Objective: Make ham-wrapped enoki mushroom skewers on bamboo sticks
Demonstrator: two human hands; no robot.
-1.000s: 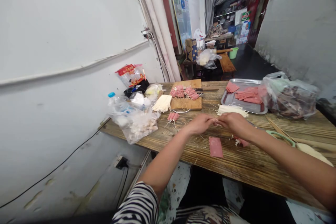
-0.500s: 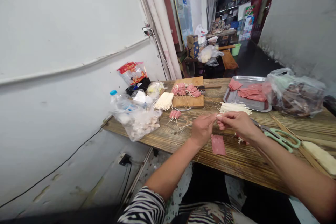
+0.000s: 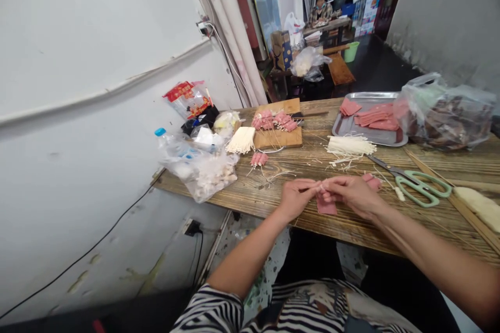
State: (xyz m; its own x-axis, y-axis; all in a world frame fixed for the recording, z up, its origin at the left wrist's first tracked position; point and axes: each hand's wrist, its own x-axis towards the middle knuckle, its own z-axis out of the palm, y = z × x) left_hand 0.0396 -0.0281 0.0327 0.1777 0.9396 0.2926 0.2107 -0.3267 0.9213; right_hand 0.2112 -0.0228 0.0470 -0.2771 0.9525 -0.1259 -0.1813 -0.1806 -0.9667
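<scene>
Over the far end of a flat pink meat slice, my left hand and my right hand meet fingertip to fingertip. Both pinch a small white bit of enoki mushrooms, mostly hidden by the fingers. The slice lies on the wooden table, its near end showing below the hands. Behind my right hand is a rolled meat piece, partly covered. A pile of enoki mushrooms lies just beyond, with loose stems around it.
Green-handled scissors lie to the right. A metal tray holds meat slices beside a plastic bag. Skewered rolls rest on a cutting board. Left are more enoki and a bag. A person sits far back.
Both hands have come down onto the far part of the meat slice, which was fully uncovered before. The camera view has tilted slightly downward.
</scene>
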